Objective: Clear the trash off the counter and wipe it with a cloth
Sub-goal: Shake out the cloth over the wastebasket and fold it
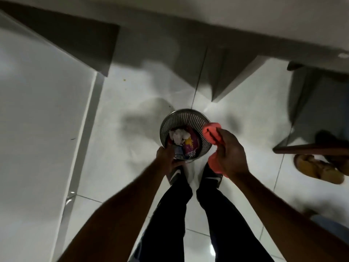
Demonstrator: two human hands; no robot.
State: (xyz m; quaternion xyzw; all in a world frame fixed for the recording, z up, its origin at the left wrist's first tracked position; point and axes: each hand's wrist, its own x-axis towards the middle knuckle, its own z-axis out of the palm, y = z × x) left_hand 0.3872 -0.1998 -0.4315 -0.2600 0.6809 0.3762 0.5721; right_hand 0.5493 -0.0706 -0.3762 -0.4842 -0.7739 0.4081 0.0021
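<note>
Below, a perforated metal bin [184, 118] is seen standing on the white tiled floor [132, 103], just ahead of two dark shoes [176, 173]. Trash [180, 137] is piled inside it: crumpled white paper, a purple and yellow wrapper, and other scraps too blurred to be told apart. The left hand [166, 157] is held at the bin's near rim, fingers curled down towards the rim and the trash beside it; whether anything is actually gripped cannot be told, since the fingertips are hidden and blurred. The right hand [231, 151] is closed around a red cloth [210, 132], which is bunched above the fingers and hangs out below the palm, at the bin's right edge. A white counter [37, 110] is seen along the left side, its top bare in the visible part. At the right, a wooden bar [311, 149] and tan footwear [319, 169] are seen on the floor, well apart from the bin.
</note>
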